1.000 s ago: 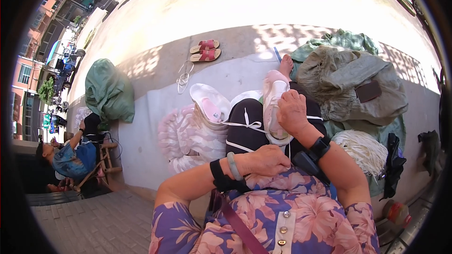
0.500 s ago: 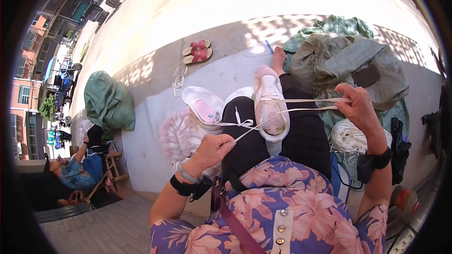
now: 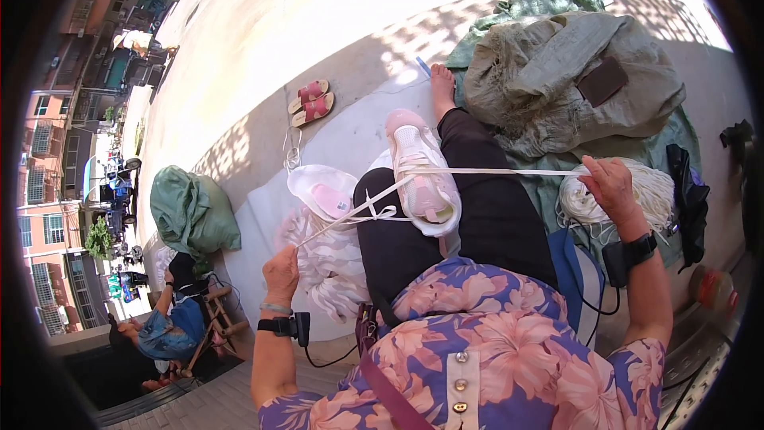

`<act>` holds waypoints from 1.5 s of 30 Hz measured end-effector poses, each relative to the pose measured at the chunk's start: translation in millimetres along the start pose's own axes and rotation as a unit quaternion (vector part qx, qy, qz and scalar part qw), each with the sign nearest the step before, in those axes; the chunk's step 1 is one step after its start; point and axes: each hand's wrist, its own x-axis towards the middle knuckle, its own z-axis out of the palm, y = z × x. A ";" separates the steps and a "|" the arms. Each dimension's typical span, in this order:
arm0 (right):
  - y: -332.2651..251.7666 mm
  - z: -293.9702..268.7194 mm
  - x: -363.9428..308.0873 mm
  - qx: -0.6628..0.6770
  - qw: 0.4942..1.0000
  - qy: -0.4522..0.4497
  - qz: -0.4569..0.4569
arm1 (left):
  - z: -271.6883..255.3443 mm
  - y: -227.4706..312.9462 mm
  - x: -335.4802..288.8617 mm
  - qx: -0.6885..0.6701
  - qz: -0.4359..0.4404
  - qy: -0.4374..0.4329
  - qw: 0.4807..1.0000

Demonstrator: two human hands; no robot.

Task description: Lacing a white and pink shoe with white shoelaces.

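Observation:
A pale pink and white sneaker (image 3: 410, 140) rests on my lap, its toe pointing away from me. My left hand (image 3: 280, 275) is closed on one end of a white shoelace (image 3: 338, 220), pulled taut toward the lower left. On the other side my right hand (image 3: 611, 191) pinches the lace stretched straight right from the shoe. Both strands meet at the sneaker's eyelets. A looped white lace (image 3: 387, 213) lies over my thigh beside the shoe. To the left is another white shoe (image 3: 299, 183) with a pink insole, next to piled pale pink and white shoes (image 3: 318, 259).
A coil of white laces (image 3: 656, 195) lies below my right hand, near a grey-green sack (image 3: 549, 84). Red sandals (image 3: 313, 109) stand beyond the white sheet (image 3: 259, 219). A green sack (image 3: 191, 209) and another person (image 3: 171, 322) are at the left.
My hands have moved farther apart, drawing the lace out longer and taut on both sides. My left hand has gone left, away from the sneaker. The whole view has shifted somewhat.

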 end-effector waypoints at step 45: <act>-143.9 110.4 102.7 0.605 0.593 -0.264 0.462 | 63.3 159.7 119.5 -0.596 -0.317 -0.321 0.664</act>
